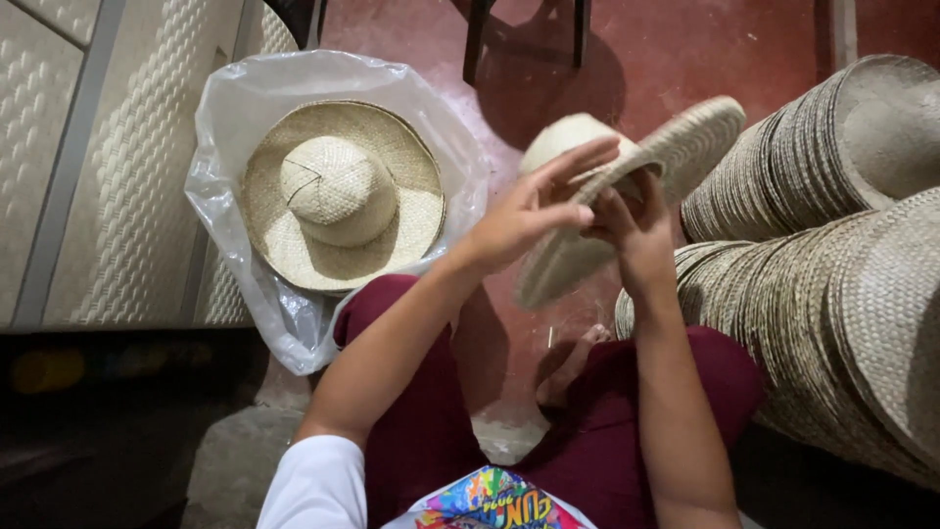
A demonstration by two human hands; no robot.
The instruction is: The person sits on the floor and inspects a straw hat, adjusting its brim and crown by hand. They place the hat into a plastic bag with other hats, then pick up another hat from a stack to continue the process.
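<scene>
Straw, pale and tightly woven, makes up the hat [627,186] that the seated person holds up over their lap, above the red floor [685,59]. It is blurred, so it seems to be turning in the grip. The right hand [636,230] pinches the brim from below, its fingers closed on the woven edge near the crown, which would steady the hat from underneath. The left hand [524,216] lies flat along the brim's upper face, its fingers [578,162] stretched out long and slightly spread, pressing rather than clasping; I judge the flat palm is there to smooth or guide the brim while the other hand carries the weight.

The hat is tilted steeply. Its brim runs as a long slant from lower left, just under the left hand, up to the upper right, well beyond both sets of fingers. The crown bulges toward the upper left, away from the person, so the open underside faces down and toward the right hand.

To the left of the left hand, well apart, a finished straw hat [343,196] sits crown up in an open clear plastic bag [235,108], its mouth spread wide so a hat can drop in flat. Beyond the right hand, nested stacks of hats [832,176] lie on their sides, close by.
</scene>
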